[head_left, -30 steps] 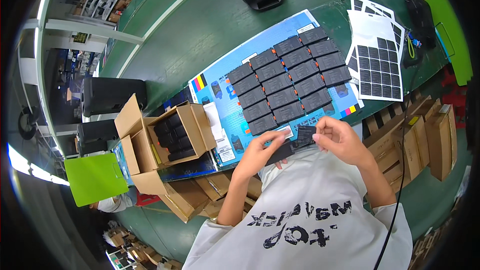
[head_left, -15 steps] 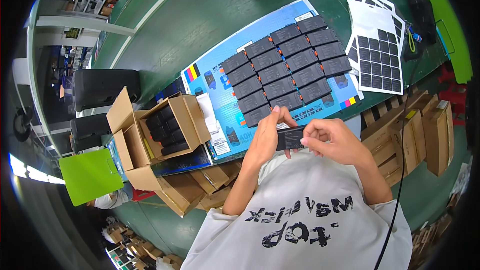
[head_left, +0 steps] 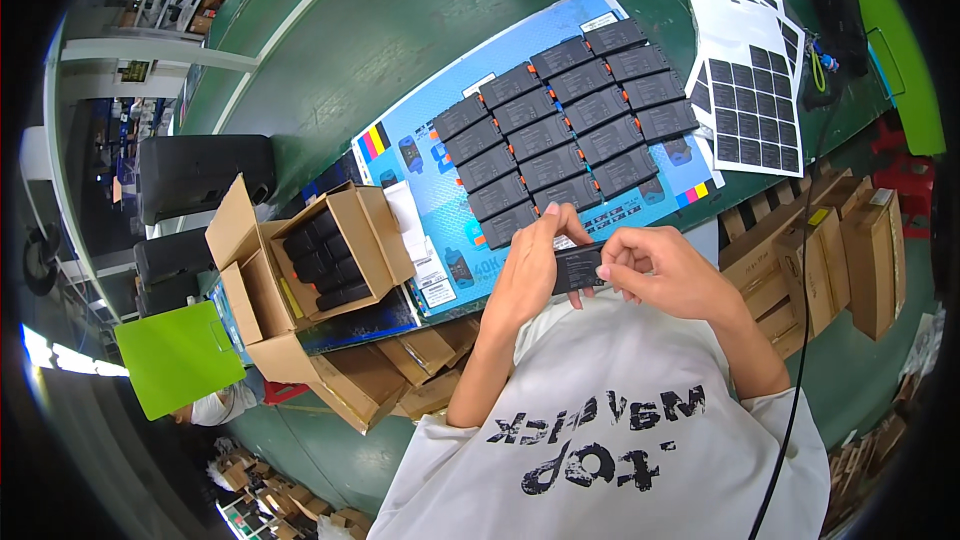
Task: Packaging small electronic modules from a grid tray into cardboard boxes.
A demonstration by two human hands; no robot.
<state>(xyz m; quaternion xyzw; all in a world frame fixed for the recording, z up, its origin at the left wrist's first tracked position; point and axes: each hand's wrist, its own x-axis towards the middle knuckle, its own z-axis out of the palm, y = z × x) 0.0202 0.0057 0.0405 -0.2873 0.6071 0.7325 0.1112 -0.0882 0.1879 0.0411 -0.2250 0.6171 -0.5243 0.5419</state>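
A flat black pack with small pale print on its face [head_left: 576, 268] lies in my left hand [head_left: 530, 270], which is closed round its left end. Its fingertips show past the pack's upper and lower edges. At the pack's right end, the thumb and forefinger of my right hand [head_left: 660, 270] are pinched together; what is between them is too small to make out. Just beyond my hands, several similar black packs with orange tabs [head_left: 545, 145] lie in slanting rows on a blue printed sheet [head_left: 455, 225].
On the left stands an open cardboard box [head_left: 378, 240] holding more black packs [head_left: 325, 255]. Sheets of black labels [head_left: 755, 115] lie at the right of the green table [head_left: 400, 35]. Cardboard cartons [head_left: 800, 270] stand below its edge, and a black cable [head_left: 795, 390] hangs at my right.
The table and its packs have shifted slightly up and left in view. The pack in my left hand is tilted a little more, and my right fingers remain pinched at its right end.
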